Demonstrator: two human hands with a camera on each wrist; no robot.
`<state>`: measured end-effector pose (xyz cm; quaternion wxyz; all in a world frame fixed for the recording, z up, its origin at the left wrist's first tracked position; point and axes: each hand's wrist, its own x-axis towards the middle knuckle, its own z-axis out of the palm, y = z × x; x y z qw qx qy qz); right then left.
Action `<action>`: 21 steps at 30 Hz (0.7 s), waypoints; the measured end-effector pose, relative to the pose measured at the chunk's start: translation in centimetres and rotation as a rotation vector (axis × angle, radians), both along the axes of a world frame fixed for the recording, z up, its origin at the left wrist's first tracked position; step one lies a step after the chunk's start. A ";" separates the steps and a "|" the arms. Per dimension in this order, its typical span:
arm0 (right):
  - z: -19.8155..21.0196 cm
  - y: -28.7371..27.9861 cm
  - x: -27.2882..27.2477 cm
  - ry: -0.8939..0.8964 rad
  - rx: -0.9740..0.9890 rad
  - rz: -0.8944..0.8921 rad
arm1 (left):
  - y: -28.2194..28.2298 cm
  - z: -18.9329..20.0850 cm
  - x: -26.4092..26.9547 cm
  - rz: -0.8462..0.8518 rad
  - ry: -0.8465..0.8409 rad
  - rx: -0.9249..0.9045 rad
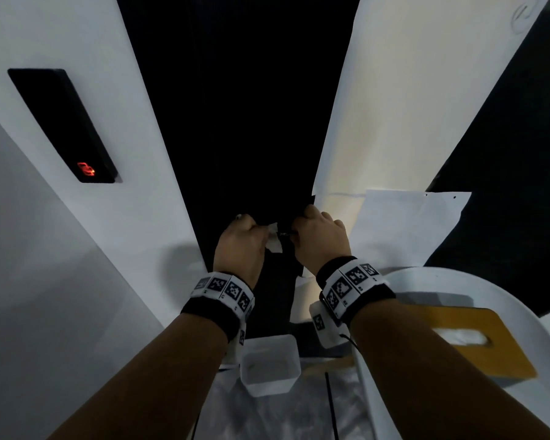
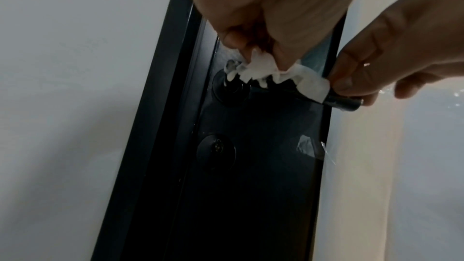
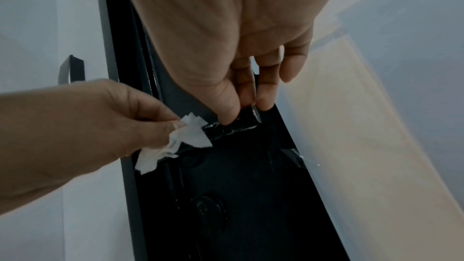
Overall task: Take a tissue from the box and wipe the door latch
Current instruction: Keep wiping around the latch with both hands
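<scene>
We see both hands at the dark door (image 1: 254, 122) in the middle of the head view, close together just below center. The left hand (image 1: 240, 246) has its thumb and fingers curled, pinching a crumpled white tissue (image 2: 261, 68) that lies over the black door handle (image 3: 233, 126) near its round base. The right hand (image 1: 321, 239) pinches the free end of the handle between thumb and fingertips (image 3: 228, 110). Below the handle sits a round keyhole plate (image 2: 216, 147). At the upper left of the head view a black card reader (image 1: 62, 125) glows red on the white wall. At the lower right lies a tan tissue box (image 1: 477, 341) on a white chair (image 1: 521, 300), and a white bin (image 1: 269, 365) sits at the bottom center.
</scene>
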<state>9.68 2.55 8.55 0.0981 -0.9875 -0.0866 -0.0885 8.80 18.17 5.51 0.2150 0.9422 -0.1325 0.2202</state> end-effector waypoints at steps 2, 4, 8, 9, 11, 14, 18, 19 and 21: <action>0.0 -0.2 0.1 0.005 0.011 0.022 | -0.1 0.2 0.1 0.052 0.022 -0.013; -0.2 -0.5 0.2 0.005 0.021 0.042 | -0.3 0.4 0.1 0.121 0.039 -0.050; -0.5 -0.7 0.4 -0.002 0.022 0.072 | -0.6 0.0 -0.2 0.109 0.007 -0.091; -0.6 -0.8 0.4 -0.006 0.021 0.079 | -0.7 0.0 -0.3 0.107 0.026 -0.073; -0.6 -0.9 0.4 -0.013 0.020 0.088 | -0.7 0.1 -0.5 0.128 0.077 -0.007; -0.6 -1.0 0.4 -0.021 0.021 0.096 | -0.4 -0.4 -0.1 0.158 0.085 -0.024; -0.7 -1.0 0.4 -0.033 0.031 0.103 | -0.5 0.0 -0.2 0.195 0.086 -0.058; -0.7 -1.1 0.3 -0.034 0.031 0.103 | -0.6 0.2 -0.4 0.200 0.078 -0.037; -0.7 -1.1 0.3 -0.032 0.028 0.104 | -0.8 0.4 -0.8 0.195 0.057 -0.015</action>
